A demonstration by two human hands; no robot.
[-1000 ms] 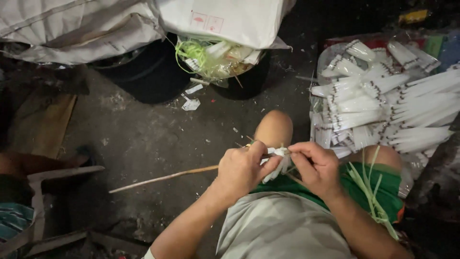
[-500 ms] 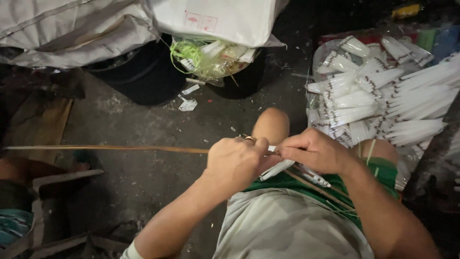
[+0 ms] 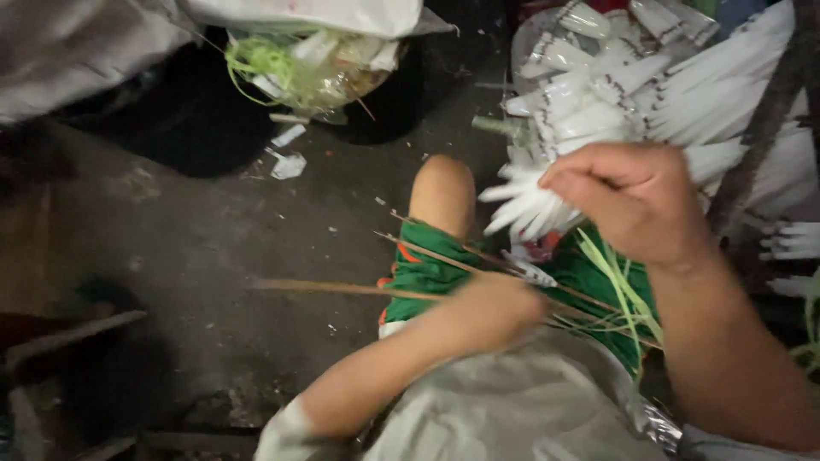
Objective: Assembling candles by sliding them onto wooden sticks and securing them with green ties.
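The left hand [image 3: 495, 312] lies low over the lap, its grip closed round a thin bamboo stick [image 3: 342, 288] that runs out to the left above the concrete floor [image 3: 213, 230]; the hand is blurred, so how firmly it pinches is hard to read. The right hand [image 3: 632, 201] is raised, further off and to the right. Its fingers are curled nearly shut and reach in at the near ends of a fan of white paper pieces [image 3: 547, 201], though whether it already has one pinched I cannot tell. The big heap of the same white pieces [image 3: 683, 85] lies on the floor at far right, beside the bare knee [image 3: 442, 192].

To do this part well, the stick is best kept level and steady across the green shorts [image 3: 427, 273], not drifting, so the other hand meets it in a known place. The right-hand pinch should take one white piece only, by its end, and lift it clear without dragging its neighbours (they overlap closely and would likely come away in a clump). More thin sticks [image 3: 478, 260] and loose green strips [image 3: 619, 294] cross the lap just beside the left hand, so care is needed not to snag them. A dark basin [image 3: 384, 94] of green and white scraps stands at the far side, well apart from both hands.
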